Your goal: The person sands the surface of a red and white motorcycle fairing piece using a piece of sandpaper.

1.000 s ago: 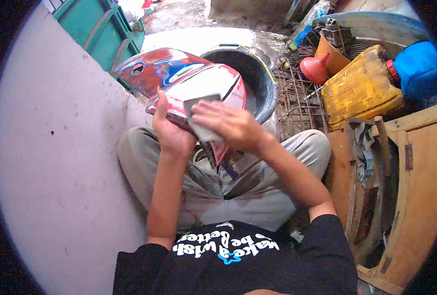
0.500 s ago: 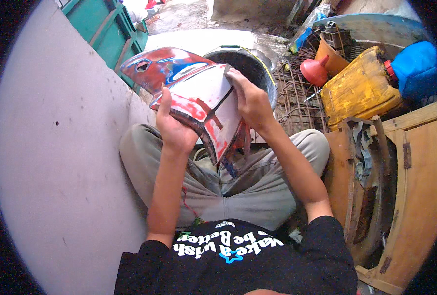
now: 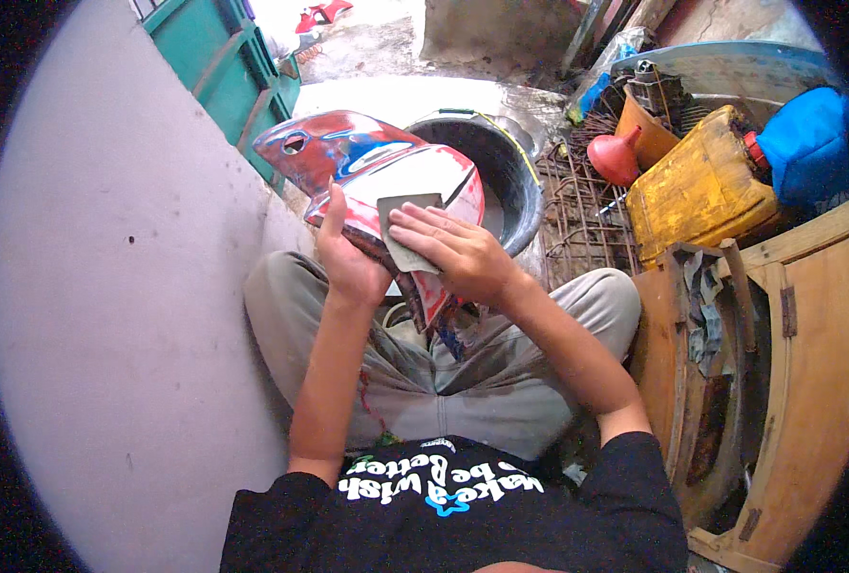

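Observation:
A red, white and blue curved body panel [image 3: 367,158] rests tilted over my lap. My left hand [image 3: 346,256] grips its near left edge from below. My right hand [image 3: 458,253] lies flat on the panel's white face and presses a grey sheet of sandpaper [image 3: 407,229] against it. The sheet's upper corner sticks out past my fingers. The panel's lower tip is hidden behind my right hand and wrist.
A black round tub [image 3: 487,167] sits just beyond the panel. To the right lie a rusty wire grid [image 3: 577,205], a red funnel [image 3: 615,158], a yellow jerrycan [image 3: 697,186], a blue container [image 3: 806,143] and wooden boards [image 3: 806,382]. A grey wall [image 3: 109,286] runs along my left, with green crates [image 3: 233,67] behind.
My right hand slid up to the panel's far edge, then came back down toward me with the sandpaper. My left hand kept its grip, and the panel tilted slightly.

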### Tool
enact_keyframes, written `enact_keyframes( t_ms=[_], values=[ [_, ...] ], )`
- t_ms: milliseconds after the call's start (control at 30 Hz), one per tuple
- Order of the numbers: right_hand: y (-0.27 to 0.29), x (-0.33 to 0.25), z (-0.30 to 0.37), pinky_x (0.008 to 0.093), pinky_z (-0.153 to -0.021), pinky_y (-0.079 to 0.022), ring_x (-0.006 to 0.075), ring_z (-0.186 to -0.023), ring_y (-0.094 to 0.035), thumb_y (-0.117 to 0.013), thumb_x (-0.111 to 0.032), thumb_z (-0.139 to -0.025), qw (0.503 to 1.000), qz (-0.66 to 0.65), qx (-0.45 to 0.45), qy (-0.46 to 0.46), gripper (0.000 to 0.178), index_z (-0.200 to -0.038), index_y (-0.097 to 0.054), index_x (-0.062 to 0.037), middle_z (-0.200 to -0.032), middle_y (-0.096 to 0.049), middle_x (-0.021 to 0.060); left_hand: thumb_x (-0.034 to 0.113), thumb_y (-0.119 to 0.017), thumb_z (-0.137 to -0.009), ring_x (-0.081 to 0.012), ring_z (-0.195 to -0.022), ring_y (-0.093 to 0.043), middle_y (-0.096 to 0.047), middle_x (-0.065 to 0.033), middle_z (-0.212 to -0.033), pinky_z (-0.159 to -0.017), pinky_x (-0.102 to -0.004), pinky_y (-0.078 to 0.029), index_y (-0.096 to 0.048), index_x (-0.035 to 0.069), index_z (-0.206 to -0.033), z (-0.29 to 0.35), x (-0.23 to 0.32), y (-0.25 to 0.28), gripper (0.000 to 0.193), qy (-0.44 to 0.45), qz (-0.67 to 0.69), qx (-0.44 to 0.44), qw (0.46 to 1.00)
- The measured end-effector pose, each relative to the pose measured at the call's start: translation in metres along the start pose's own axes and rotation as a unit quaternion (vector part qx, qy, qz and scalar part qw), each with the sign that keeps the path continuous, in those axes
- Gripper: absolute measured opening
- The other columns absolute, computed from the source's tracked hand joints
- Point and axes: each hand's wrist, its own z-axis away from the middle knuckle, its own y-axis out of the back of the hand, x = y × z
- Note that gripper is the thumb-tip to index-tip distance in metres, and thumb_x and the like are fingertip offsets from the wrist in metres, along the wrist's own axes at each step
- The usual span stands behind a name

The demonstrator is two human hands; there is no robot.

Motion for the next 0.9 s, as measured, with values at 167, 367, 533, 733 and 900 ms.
enact_keyframes(
  t_ms=[167, 367, 533, 733, 900],
  values=[
    [0.009, 0.040, 0.005, 0.0407, -0.105, -0.048, 0.0335, -0.122, -0.061, -0.058, 0.005, -0.080, 0.976, -0.054, 0.050, -0.204, 0.049, -0.128, -0.061, -0.0037, -0.128, -0.063, 0.0200, 0.041, -0.056, -0.099, -0.0312, -0.118, -0.060, -0.062, -0.0132, -0.128, -0.103, -0.0476, -0.046, -0.049, 0.003, -0.135, -0.002, -0.005, -0.005, 0.053, 0.021, 0.006, 0.000, 1.000],
    [0.006, 0.006, 0.002, 0.0418, -0.104, -0.049, 0.0330, -0.123, -0.060, -0.059, -0.004, -0.086, 0.999, -0.034, -0.011, 0.021, 0.043, -0.129, -0.058, -0.0057, -0.132, -0.062, 0.0188, 0.040, -0.055, -0.100, -0.0323, -0.124, -0.056, -0.059, -0.0147, -0.133, -0.108, -0.0486, -0.042, -0.048, 0.004, -0.138, 0.004, -0.003, -0.006, 0.053, 0.002, 0.001, -0.022, 1.000],
    [0.006, 0.023, 0.006, 0.0409, -0.107, -0.047, 0.0319, -0.123, -0.061, -0.055, 0.007, -0.086, 0.984, -0.051, 0.069, -0.158, 0.042, -0.126, -0.061, -0.0024, -0.128, -0.064, 0.0198, 0.035, -0.056, -0.100, -0.0314, -0.121, -0.058, -0.059, -0.0151, -0.132, -0.106, -0.0475, -0.044, -0.049, 0.003, -0.136, 0.004, -0.006, -0.007, 0.049, 0.014, -0.001, 0.002, 1.000],
    [0.002, 0.005, -0.001, 0.0415, -0.106, -0.048, 0.0309, -0.125, -0.059, -0.059, 0.002, -0.088, 0.995, -0.035, 0.051, -0.082, 0.038, -0.126, -0.060, -0.0040, -0.129, -0.064, 0.0185, 0.039, -0.046, -0.103, -0.0305, -0.125, -0.056, -0.057, -0.0153, -0.136, -0.109, -0.0466, -0.041, -0.046, 0.001, -0.138, 0.009, 0.001, -0.007, 0.052, 0.033, -0.015, -0.015, 0.999],
    [0.007, -0.002, -0.005, 0.0418, -0.104, -0.049, 0.0292, -0.123, -0.061, -0.062, -0.005, -0.084, 0.998, 0.040, 0.040, -0.022, 0.041, -0.125, -0.059, -0.0049, -0.130, -0.063, 0.0187, 0.039, -0.047, -0.103, -0.0307, -0.125, -0.056, -0.058, -0.0156, -0.135, -0.109, -0.0466, -0.042, -0.047, 0.001, -0.138, 0.006, -0.001, -0.003, 0.051, 0.037, -0.011, 0.015, 0.999]
  ],
)
